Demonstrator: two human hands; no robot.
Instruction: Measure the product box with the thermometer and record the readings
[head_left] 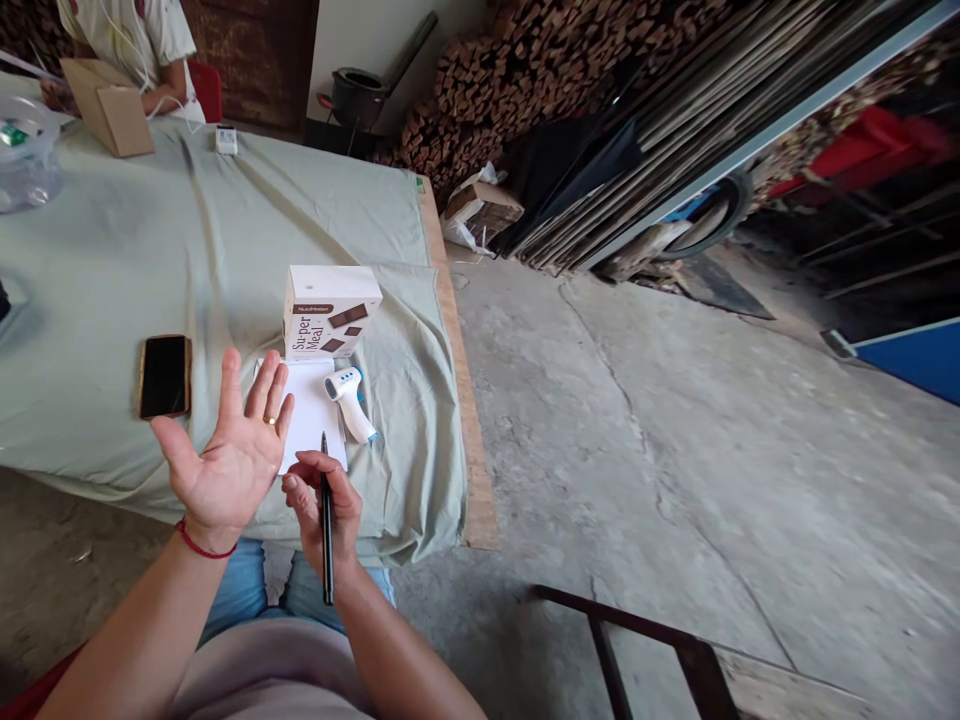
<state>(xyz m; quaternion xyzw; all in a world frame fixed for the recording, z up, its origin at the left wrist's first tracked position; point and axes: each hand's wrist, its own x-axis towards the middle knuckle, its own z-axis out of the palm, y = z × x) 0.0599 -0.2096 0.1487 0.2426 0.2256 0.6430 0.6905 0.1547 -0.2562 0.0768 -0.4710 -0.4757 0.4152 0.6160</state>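
Note:
My left hand point(232, 450) is raised palm up with its fingers spread, and nothing lies in it. A black pen point(327, 540) rests in my right hand point(334, 505), its tip pointing away from me. Beyond both hands lies a white notepad point(306, 400), partly covered by my left fingers. On the notepad's right edge is a white and blue infrared thermometer point(352, 405). A white box point(330, 315) printed "Su-per Meal" stands upright behind the notepad. To the left of my left hand, a phone point(165, 376) with a dark screen lies on the cloth.
A pale green cloth point(247, 220) covers the table, whose wooden edge point(457, 400) shows at right. Across the table a person point(161, 50) sits by a cardboard box point(112, 110), a clear plastic tub point(30, 160) and a small white box point(226, 140). Stacked firewood point(480, 90) stands behind.

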